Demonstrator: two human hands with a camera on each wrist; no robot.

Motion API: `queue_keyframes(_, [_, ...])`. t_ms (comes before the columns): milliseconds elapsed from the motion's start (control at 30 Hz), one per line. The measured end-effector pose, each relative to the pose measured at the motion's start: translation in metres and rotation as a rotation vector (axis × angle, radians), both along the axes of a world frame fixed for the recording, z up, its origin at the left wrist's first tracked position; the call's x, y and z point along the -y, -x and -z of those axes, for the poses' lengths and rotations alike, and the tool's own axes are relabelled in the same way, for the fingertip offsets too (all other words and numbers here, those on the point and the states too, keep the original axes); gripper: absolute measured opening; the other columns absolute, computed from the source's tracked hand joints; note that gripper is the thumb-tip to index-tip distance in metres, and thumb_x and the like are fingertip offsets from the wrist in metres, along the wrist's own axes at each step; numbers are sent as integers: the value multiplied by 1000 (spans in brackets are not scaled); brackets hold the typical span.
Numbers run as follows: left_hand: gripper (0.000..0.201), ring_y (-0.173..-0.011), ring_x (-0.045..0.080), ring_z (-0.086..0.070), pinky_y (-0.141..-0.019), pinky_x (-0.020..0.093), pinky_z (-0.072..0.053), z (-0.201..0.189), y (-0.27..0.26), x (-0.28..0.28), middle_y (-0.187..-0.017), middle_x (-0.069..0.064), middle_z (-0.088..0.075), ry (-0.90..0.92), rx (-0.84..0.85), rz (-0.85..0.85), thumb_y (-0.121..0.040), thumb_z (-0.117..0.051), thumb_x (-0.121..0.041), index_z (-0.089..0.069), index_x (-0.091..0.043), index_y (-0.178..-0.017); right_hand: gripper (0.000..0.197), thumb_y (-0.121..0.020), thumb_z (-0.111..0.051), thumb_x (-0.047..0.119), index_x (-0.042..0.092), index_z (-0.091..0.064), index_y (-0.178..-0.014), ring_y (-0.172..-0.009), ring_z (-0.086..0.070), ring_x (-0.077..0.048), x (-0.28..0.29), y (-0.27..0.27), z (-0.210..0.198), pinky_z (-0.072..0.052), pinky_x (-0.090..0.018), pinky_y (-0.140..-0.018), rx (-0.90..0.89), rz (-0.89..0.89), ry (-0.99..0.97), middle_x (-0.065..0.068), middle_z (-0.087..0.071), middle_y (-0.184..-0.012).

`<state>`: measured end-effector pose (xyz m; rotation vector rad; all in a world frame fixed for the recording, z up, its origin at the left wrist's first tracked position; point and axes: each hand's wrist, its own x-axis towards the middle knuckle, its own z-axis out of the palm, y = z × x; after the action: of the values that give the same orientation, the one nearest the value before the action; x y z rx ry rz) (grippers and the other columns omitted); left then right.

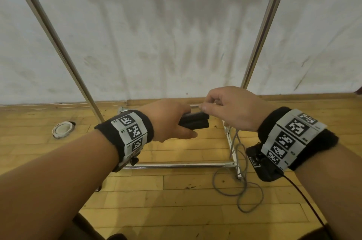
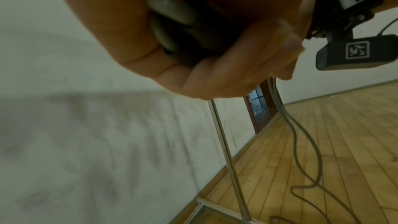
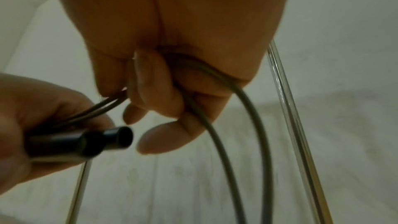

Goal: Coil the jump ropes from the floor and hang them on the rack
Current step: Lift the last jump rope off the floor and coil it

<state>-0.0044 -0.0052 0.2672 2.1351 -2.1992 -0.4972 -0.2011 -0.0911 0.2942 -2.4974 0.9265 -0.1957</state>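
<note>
Left hand (image 1: 166, 120): fingers wrapped round the two black handles (image 1: 195, 123) of a jump rope, held level in front of the rack (image 1: 260, 30).
Right hand (image 1: 233, 108): fingers curled, pinching the grey cord (image 3: 224, 142) just beside the handles; cord loops hang down from this hand and trail onto the wooden floor (image 1: 176, 196).
Second rope (image 1: 62, 129): white, coiled, lying on the floor left of the rack's left pole, near the wall.

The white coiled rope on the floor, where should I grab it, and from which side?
Probably from above: the white rope lies flat as a small ring left of the rack. Pinch across all strands on one side of the ring, so it stays coiled.
</note>
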Motion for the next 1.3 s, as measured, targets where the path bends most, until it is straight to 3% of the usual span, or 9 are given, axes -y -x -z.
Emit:
queue_keyframes(100, [33, -46, -3, -60, -37, 12, -39, 1, -5, 0, -77, -6, -67, -55, 12, -14, -91, -70, -65, -54, -36, -90, 22, -96, -59, 51, 32, -69, -95, -75, -60, -6, 3, 10, -9, -44, -26, -65, -46, -66, 7, 8, -66, -82])
queue_keyframes(267, [44, -67, 8, -60, -55, 25, -38, 6, -12, 0, -77, -8, -65, -20, 76, -20, -85, -65, -78, -55, -35, -84, 16, -96, -60, 45, 32, -71, -95, -84, -65, -14, 7, 23, -16, -54, -39, -81, -43, -101, -38, 2, -72, -88])
queue_keyframes(467, [41, -66, 0, -60, -55, 24, -39, 8, -10, -4, -75, -14, -64, 94, -2, 4, -84, -56, -84, -57, -44, -93, 15, -94, -64, 48, 36, -70, -86, -64, -54, 5, 8, 26, -17, -34, -21, -59, -87, -146, -64, 20, -60, -65])
queue_keyframes(633, [35, -64, -4, -59, -52, 19, -38, 3, -7, -8, -74, -17, -63, 154, 11, 52, -85, -56, -83, -52, -50, -98, 28, -98, -56, 50, 33, -66, -78, -67, -59, -2, 11, 31, -18, -45, -27, -65, -103, -143, -44, 14, -65, -67])
queue_keyframes(800, [35, -68, 1, -55, -54, 25, -37, 6, -4, -8, -77, -13, -60, 83, 123, 106, -92, -59, -75, -46, -43, -95, 30, -100, -49, 48, 30, -66, -83, -68, -66, -4, 7, 30, -16, -52, -31, -68, -75, -124, -66, 8, -69, -78])
queue_keyframes(933, [27, -71, 1, -57, -56, 23, -37, 4, -3, -11, -80, -13, -62, 64, 50, 96, -96, -60, -68, -46, -45, -91, 23, -96, -57, 48, 32, -70, -86, -59, -60, -2, 8, 30, -20, -44, -24, -60, -7, -125, -65, 12, -63, -66])
queue_keyframes(1000, [30, -69, 1, -57, -55, 22, -37, 4, -1, -14, -78, -14, -62, 69, 48, 90, -93, -64, -69, -44, -46, -85, 15, -92, -64, 49, 36, -71, -90, -70, -61, -2, 8, 30, -23, -46, -31, -64, 6, -142, -47, 16, -67, -75])
queue_keyframes(1100, [34, -66, 0, -57, -55, 22, -36, 3, 1, -17, -74, -15, -62, 74, 61, 84, -88, -64, -74, -47, -45, -84, 11, -90, -66, 49, 41, -72, -94, -82, -65, -14, 9, 30, -24, -54, -47, -81, 28, -140, -29, 4, -71, -86])
queue_keyframes(1300, [44, -57, 2, -54, -50, 19, -33, -6, 5, -20, -65, -11, -59, 119, 80, 53, -87, -56, -81, -47, -40, -78, 11, -95, -64, 45, 40, -73, -94, -84, -65, -16, 17, 26, -14, -53, -47, -83, 147, -99, 9, 3, -72, -84])
